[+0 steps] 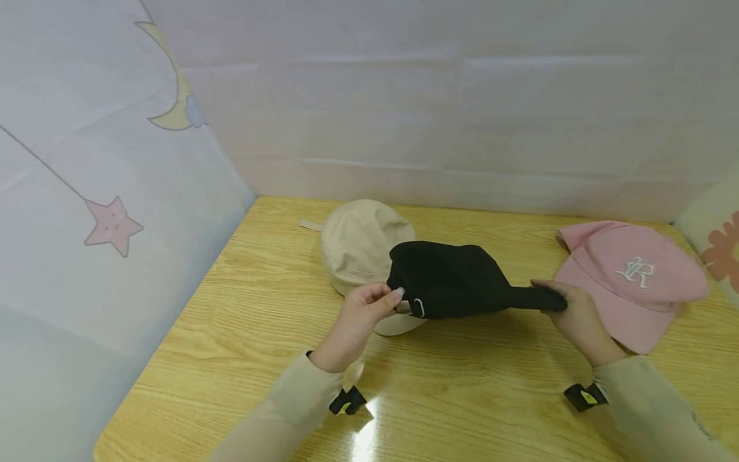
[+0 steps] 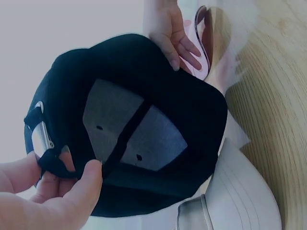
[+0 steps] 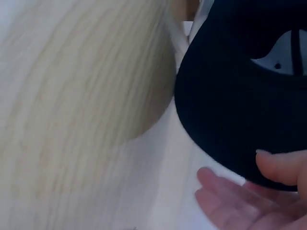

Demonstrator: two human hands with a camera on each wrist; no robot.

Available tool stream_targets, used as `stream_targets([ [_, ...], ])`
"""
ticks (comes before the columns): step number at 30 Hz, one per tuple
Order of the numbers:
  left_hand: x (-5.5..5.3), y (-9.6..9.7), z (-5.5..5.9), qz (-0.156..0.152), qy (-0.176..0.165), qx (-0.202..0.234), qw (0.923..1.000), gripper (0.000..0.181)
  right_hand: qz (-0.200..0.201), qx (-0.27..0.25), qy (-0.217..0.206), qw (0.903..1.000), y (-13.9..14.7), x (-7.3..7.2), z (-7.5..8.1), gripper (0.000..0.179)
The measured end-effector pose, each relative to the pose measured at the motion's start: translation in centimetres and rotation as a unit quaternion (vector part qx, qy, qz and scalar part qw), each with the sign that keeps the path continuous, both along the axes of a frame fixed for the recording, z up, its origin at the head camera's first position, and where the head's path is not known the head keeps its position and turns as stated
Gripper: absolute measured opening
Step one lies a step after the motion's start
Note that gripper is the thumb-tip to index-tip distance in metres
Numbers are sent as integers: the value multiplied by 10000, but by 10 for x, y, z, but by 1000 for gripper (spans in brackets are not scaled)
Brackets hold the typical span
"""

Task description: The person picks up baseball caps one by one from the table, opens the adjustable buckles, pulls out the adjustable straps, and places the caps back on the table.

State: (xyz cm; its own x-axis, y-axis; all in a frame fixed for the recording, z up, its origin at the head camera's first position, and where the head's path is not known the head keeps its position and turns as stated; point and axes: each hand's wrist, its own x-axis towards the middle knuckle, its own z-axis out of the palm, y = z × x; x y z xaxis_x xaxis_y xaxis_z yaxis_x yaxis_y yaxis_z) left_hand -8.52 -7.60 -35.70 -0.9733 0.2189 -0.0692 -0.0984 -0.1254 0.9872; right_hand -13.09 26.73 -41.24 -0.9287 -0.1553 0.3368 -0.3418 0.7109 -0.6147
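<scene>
Head view shows the black cap [image 1: 450,269] held up over the table [image 1: 462,391], between the beige cap [image 1: 360,240], which it partly hides, and the pink cap [image 1: 646,263]; the left hand [image 1: 360,317] pinches its back strap by the metal buckle [image 1: 419,307], while the right hand [image 1: 580,321] grips the brim [image 1: 534,298]. Left wrist view looks into the crown, with pale lining [image 2: 108,120] inside; thumb and fingers close on the strap, a narrow hold that should be secure, though the cloth looks light and soft enough to sag between the hands. Right wrist view has the thumb on one face of the brim and the fingers behind it; being the stiffest part, that edge seems the best place to grip, with little risk of slipping or breaking.
</scene>
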Motion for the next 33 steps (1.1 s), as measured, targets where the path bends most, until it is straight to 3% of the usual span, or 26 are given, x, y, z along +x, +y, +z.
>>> stream_targets([
  [3,0,4,0,162,-56,84,9998,22,-80,-389,-1163,9924,-1,5,9,29],
  [7,0,8,0,355,-143,200,9991,20,-44,-1197,-2464,9617,-6,16,22,33],
  [11,1,10,-1,425,-197,217,9987,20,194,-1526,-2543,9548,-14,27,33,43],
  [14,2,11,-2,408,-177,194,9988,20,843,-2104,-2364,9448,-22,33,39,39],
  [16,2,11,-3,386,-159,167,9990,20,1604,-2721,-2349,9193,-29,36,43,32],
  [17,2,12,-4,376,-148,151,9991,20,2047,-3089,-2357,8984,-32,37,44,31],
  [20,3,11,-5,338,-164,65,9993,20,3202,-3966,-2472,8241,-44,37,45,37],
  [21,4,11,-6,315,-177,25,9993,21,3459,-4121,-2475,8058,-48,37,44,40],
  [23,5,11,-6,276,-184,-81,9994,22,3737,-4314,-2405,7851,-56,37,44,44],
  [25,5,11,-7,217,-175,-177,9995,22,3799,-4385,-2302,7813,-63,37,43,46],
  [27,6,12,-8,169,-143,-283,9994,22,3799,-4584,-2257,7712,-70,37,43,47],
  [31,6,13,-10,182,-62,-386,9991,22,3811,-5324,-2270,7210,-79,37,42,49],
  [33,7,13,-11,205,-13,-411,9989,22,3852,-5570,-2214,7017,-82,36,43,49],
])
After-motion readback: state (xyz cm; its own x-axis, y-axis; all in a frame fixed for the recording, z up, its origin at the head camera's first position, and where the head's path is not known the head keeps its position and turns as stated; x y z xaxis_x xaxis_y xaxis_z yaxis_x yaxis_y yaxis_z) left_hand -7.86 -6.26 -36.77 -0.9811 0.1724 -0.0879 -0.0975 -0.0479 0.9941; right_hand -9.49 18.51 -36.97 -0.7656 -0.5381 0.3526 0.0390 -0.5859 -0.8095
